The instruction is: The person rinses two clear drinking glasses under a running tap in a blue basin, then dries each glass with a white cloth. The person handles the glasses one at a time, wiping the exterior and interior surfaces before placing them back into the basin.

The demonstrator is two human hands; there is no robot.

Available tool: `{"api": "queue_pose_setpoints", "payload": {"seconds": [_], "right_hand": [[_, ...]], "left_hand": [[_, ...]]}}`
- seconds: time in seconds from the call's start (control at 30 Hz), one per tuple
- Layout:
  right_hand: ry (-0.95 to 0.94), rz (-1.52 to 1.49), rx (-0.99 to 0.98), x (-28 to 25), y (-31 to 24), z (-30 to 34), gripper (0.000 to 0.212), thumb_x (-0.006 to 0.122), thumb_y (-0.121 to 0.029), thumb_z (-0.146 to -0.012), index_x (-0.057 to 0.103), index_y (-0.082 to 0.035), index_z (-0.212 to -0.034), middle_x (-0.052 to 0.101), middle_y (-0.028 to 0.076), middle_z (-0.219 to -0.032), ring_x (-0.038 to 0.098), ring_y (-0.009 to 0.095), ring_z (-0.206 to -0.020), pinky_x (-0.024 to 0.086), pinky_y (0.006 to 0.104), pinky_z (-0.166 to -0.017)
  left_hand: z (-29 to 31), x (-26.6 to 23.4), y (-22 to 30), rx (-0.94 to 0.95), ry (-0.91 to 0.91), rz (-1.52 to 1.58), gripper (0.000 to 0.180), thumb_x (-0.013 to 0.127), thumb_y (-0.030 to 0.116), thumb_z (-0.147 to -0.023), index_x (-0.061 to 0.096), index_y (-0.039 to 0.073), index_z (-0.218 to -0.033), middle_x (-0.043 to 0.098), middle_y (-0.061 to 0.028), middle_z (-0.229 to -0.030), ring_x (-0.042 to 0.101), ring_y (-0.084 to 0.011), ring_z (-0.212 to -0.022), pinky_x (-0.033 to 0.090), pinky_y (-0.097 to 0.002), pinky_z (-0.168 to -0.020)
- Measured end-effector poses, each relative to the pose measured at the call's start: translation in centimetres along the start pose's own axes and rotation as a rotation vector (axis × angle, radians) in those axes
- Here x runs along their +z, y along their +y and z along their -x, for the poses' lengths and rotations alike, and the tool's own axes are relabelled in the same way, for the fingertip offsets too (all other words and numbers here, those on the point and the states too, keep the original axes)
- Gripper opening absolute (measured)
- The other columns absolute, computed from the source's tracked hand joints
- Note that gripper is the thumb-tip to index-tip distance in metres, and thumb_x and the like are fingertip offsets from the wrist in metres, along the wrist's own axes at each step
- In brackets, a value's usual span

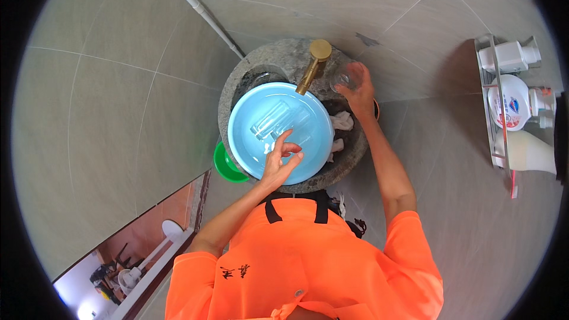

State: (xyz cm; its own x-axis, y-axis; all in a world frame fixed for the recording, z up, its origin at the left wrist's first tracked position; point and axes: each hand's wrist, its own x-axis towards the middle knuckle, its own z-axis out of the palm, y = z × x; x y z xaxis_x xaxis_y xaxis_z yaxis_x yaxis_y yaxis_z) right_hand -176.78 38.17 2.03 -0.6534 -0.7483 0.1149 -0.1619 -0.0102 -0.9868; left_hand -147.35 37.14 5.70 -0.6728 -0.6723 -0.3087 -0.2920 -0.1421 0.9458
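A light-blue plastic basin sits in a round grey stone sink. Inside it lie clear drinking glasses, at least two, tilted on their sides. Over the near part of the basin hovers my left hand, its fingers loosely bent and apart with nothing seen in them. My right hand is at the sink's far right rim, closed around a clear glass. The fingers hide part of that glass, and I cannot tell whether it rests on the stone.
A brass tap leans over the basin's far edge. White crumpled cloths lie in the stone sink on the right. A green bowl is below at left. A wall rack holds several bottles at right.
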Motion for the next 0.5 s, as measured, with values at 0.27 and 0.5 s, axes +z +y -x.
{"api": "queue_pose_setpoints", "payload": {"seconds": [0.27, 0.5], "right_hand": [[-0.024, 0.045, -0.025, 1.0, 2.6, -1.2, 0.081, 0.08, 0.001, -0.069, 0.038, -0.001, -0.138, 0.052, 0.015, -0.134, 0.049, 0.026, -0.127, 0.039, 0.0381, -0.107], [-0.019, 0.019, -0.017, 0.9, 3.6, -1.3, 0.081, 0.081, 0.001, -0.068, 0.039, -0.003, -0.137, 0.053, 0.015, -0.133, 0.049, 0.025, -0.127, 0.039, 0.0376, -0.108]], "left_hand": [[0.2, -1.1, -0.4, -0.036, 0.036, 0.013, 0.066, 0.066, 0.023, -0.087, 0.036, 0.004, -0.142, 0.069, -0.0093, -0.099, 0.064, -0.0206, -0.098, 0.048, -0.0374, -0.088], [0.1, -1.2, 0.1, -0.036, 0.037, 0.034, 0.064, 0.066, 0.02, -0.087, 0.037, 0.005, -0.142, 0.069, -0.0098, -0.098, 0.064, -0.0202, -0.097, 0.049, -0.0366, -0.086]]}}
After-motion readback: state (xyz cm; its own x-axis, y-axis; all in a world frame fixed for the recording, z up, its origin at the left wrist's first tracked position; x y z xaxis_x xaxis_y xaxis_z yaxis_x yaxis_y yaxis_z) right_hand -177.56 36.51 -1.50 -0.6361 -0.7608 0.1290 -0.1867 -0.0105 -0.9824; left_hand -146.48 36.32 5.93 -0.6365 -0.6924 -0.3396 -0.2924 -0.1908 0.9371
